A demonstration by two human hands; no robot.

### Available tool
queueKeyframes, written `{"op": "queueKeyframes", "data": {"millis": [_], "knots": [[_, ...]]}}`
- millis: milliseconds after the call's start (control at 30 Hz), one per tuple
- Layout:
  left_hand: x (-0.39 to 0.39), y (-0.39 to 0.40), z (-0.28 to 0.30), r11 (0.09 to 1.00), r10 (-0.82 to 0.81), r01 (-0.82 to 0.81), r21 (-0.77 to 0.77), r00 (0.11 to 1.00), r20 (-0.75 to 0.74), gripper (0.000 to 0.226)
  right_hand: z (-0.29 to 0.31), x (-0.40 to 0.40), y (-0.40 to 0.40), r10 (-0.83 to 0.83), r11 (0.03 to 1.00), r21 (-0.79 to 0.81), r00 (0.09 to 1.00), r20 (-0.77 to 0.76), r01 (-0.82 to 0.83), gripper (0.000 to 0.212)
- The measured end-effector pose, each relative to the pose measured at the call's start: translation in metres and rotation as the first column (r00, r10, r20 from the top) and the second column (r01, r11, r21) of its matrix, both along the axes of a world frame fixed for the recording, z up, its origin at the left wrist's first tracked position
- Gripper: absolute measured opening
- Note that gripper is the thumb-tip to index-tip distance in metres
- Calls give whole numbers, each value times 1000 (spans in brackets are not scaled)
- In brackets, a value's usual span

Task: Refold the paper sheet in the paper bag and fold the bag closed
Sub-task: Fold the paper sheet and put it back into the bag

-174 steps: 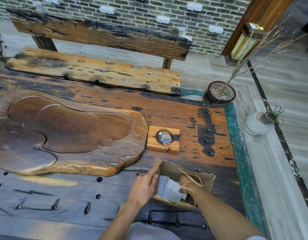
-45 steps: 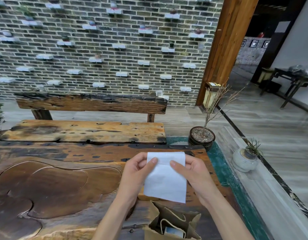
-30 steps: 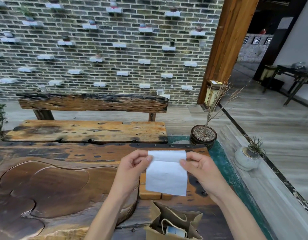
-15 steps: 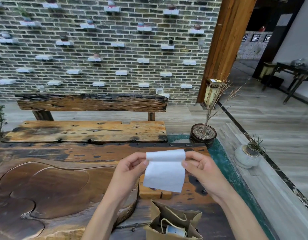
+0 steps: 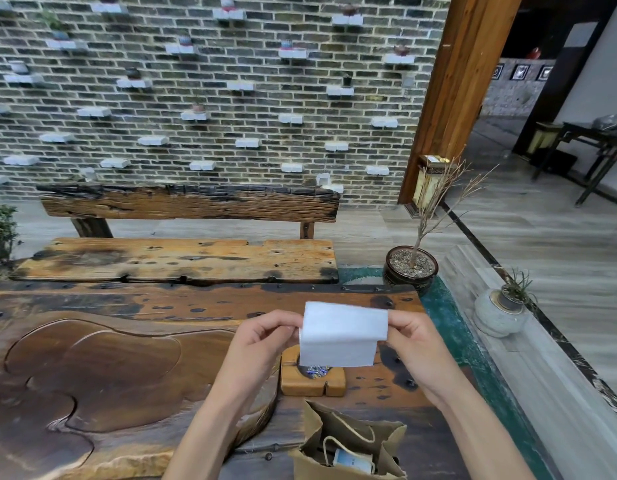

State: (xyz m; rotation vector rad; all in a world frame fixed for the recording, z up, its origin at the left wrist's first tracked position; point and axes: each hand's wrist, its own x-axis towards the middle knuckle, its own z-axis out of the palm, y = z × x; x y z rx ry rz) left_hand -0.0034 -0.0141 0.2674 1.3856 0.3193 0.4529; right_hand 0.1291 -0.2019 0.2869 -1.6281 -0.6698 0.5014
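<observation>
A white paper sheet [image 5: 341,334] hangs in the air above the table, folded over along its top edge. My left hand [image 5: 262,344] pinches its upper left corner and my right hand [image 5: 409,341] pinches its upper right corner. Below them, at the bottom edge of the view, a brown paper bag [image 5: 348,445] with cord handles stands open on the table. Inside it shows a pale flat item [image 5: 352,460].
A wooden ashtray block [image 5: 312,377] sits on the table just beyond the bag. A large carved wooden tray [image 5: 102,368] fills the table's left side. Behind stands a plank bench [image 5: 182,258]. A potted bare twig [image 5: 411,268] and a grey pot [image 5: 501,311] stand at right.
The sheet, taken out of the bag earlier, has been folded over further: its hanging part is shorter than half a second ago. Both hands stay at its top corners.
</observation>
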Motion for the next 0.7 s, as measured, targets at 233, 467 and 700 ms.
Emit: {"op": "queueKeyframes", "data": {"millis": [233,467,700], "knots": [[5,1,-2,1000,29,-29,6,999,19,34,-9,5,2,-49,998,24,998,-30,50,37],[11,-7,4,986,69,-61,-156,996,47,24,-12,1,11,-105,985,95,932,-346,147,43],[14,-15,2,987,87,-80,-137,995,50,20,-12,-10,25,-87,986,103,937,-338,129,24]]}}
